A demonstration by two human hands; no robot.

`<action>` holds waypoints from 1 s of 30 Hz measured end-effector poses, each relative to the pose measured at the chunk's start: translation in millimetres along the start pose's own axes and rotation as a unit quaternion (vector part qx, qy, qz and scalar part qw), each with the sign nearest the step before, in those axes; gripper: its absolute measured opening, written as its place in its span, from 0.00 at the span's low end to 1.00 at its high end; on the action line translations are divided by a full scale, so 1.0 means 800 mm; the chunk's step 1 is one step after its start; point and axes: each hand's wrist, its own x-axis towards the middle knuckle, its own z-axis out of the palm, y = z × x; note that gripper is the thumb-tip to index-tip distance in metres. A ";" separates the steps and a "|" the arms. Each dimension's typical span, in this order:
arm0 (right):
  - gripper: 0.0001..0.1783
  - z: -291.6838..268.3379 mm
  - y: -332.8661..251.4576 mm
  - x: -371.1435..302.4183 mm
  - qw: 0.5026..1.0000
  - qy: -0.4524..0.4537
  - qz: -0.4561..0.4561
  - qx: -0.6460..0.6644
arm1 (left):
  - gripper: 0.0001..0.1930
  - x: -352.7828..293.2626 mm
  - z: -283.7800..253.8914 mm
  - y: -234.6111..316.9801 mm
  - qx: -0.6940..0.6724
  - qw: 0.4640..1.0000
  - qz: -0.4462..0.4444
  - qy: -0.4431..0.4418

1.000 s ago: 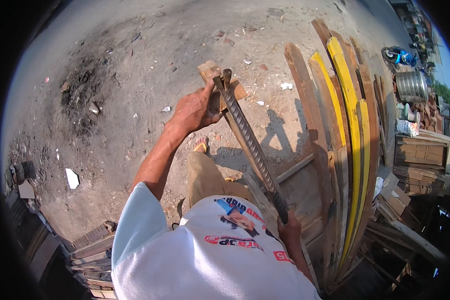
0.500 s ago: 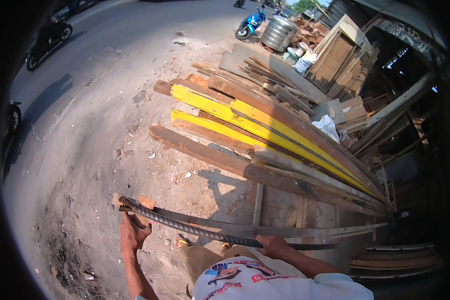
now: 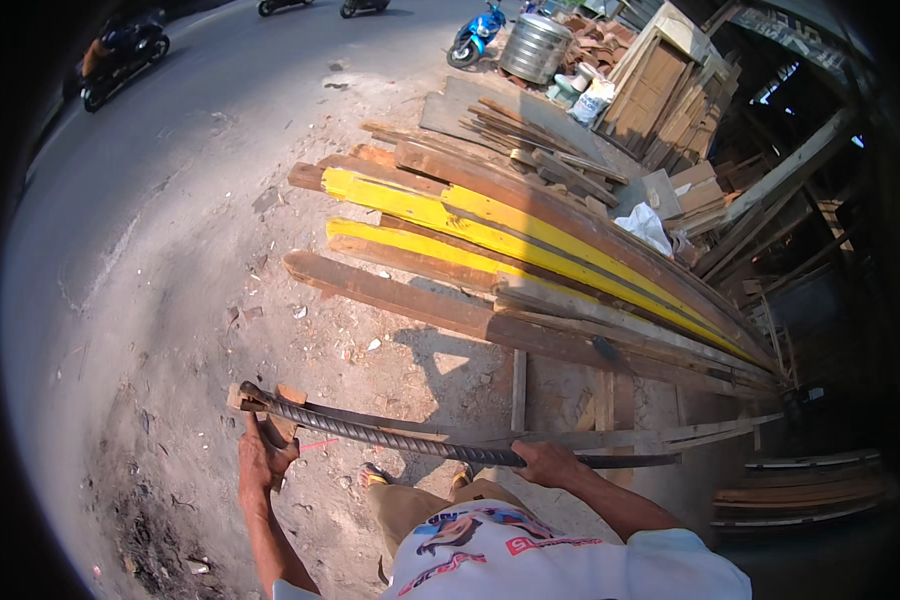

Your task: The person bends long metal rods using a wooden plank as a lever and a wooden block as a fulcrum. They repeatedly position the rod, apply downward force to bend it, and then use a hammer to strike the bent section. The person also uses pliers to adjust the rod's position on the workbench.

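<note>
A long, dark ribbed steel bar (image 3: 395, 437) with a slightly bent far end runs across in front of me. My right hand (image 3: 548, 463) is closed around it, right of its middle. Its bent end rests against the end of a long wooden board (image 3: 440, 436) lying beneath and beside it. At that end are small wooden pieces, including a pale block (image 3: 238, 396) and a reddish one (image 3: 291, 394). My left hand (image 3: 262, 462) is closed on the wood just below the bar's end; its fingers are partly hidden.
Long timber beams, some with yellow faces (image 3: 410, 208), lie side by side ahead. Beyond them are loose planks (image 3: 530, 140), a metal drum (image 3: 536, 48) and a blue motorbike (image 3: 477, 35). Dark shed posts (image 3: 790, 175) stand right. Motorcycles (image 3: 127, 60) are on the road, left.
My view has shifted slightly, and motorcycles have moved along the road. The bar's bent end appears slightly higher against the wood; both hands keep about the same hold.
</note>
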 end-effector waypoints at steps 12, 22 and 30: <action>0.22 0.021 0.001 -0.015 0.999 -0.028 0.009 0.025 | 0.38 0.004 0.006 -0.037 -0.007 0.999 0.012 -0.038; 0.21 -0.007 0.002 -0.021 0.999 -0.031 0.025 0.037 | 0.45 0.017 0.026 -0.061 -0.040 0.999 0.024 -0.012; 0.26 0.119 0.043 -0.006 0.997 -0.018 0.024 0.074 | 0.42 0.014 0.003 0.017 0.026 0.998 0.014 -0.055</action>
